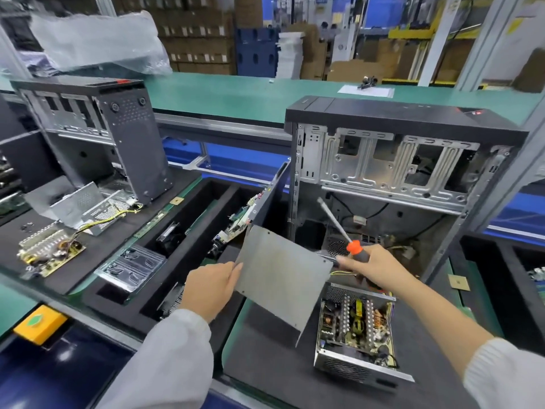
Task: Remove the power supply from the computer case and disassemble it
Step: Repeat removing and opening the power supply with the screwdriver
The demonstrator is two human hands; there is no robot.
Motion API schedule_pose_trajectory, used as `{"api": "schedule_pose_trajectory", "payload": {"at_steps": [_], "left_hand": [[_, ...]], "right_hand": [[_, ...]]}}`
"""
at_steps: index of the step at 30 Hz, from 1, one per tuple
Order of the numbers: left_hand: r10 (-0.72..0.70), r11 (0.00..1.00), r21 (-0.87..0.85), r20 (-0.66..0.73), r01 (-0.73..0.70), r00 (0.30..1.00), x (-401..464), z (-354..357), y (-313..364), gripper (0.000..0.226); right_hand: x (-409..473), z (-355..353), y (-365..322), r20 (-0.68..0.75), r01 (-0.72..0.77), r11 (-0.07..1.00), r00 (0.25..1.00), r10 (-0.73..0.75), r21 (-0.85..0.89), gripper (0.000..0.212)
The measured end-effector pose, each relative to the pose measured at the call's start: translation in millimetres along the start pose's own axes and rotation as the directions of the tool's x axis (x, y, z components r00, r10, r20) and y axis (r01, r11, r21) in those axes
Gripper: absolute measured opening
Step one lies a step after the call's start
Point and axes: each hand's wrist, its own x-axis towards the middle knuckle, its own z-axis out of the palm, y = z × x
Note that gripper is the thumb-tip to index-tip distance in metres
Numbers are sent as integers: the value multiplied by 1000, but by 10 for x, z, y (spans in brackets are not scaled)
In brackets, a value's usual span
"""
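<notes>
1. Far left on the black foam mat, a bare circuit board (50, 255) and an empty metal housing (79, 208) lie in front of a second computer case (118, 137); these look like an already stripped unit, not part of the step in hand.
2. The left hand (211, 287) pinches the left edge of the power supply cover (280, 278), a flat grey sheet-metal lid, thumb on top and fingers curled under, and holds it tilted in the air, clear of the unit.
3. The right hand (371, 270) is closed round the orange-and-black handle of a screwdriver (342, 228), shaft pointing up and left; one fingertip seems to touch the cover's right corner.
4. The power supply (354, 329) sits open-topped on the mat below the right hand, just in front of the open computer case (398, 160), its coils and heatsinks exposed.
5. Judgement: removal is done and disassembly is under way. Next the cover needs setting aside to the left, then the board's screws need finding with the driver.
</notes>
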Motion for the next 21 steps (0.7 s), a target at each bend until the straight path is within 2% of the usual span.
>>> {"api": "schedule_pose_trajectory", "payload": {"at_steps": [2, 5, 8, 10, 14, 18, 21], "left_hand": [[-31, 999, -8, 81, 31, 996, -52, 76, -28, 54], [-134, 988, 104, 228, 112, 965, -104, 218, -47, 63], [-222, 965, 214, 349, 153, 911, -73, 326, -14, 48], [-232, 955, 265, 400, 131, 887, -54, 360, 14, 41], [-243, 958, 264, 533, 114, 811, -40, 446, 115, 30], [-336, 941, 185, 597, 282, 729, 24, 545, 220, 33], [-372, 918, 146, 637, 367, 675, 164, 634, 344, 31]], "right_hand": [[38, 39, 185, -22, 30, 946, 999, -40, -322, 27], [53, 152, 357, 64, 29, 828, 998, 8, -560, 26], [77, 168, 422, 77, 43, 798, 997, 4, -602, 30], [100, 141, 437, 110, 60, 790, 994, 10, -610, 34], [131, 68, 511, 171, 110, 739, 985, 7, -664, 35], [108, -115, 634, 199, 164, 648, 980, -20, -744, 29], [56, -294, 756, 263, 199, 633, 965, 8, -748, 30]]}}
